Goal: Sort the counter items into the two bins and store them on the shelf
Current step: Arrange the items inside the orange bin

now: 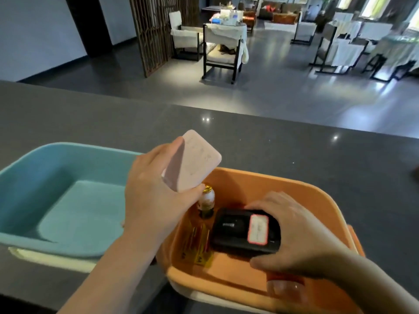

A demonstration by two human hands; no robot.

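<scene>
Here yellow packet point(196, 247) writing stays unreadable.

Head cam, fwd-down, close over counter point(294, 150).

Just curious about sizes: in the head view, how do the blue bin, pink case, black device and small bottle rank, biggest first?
1. Blue bin.
2. Pink case and black device look alike; the case is nearer the camera, so unsure.
3. Small bottle.
</scene>
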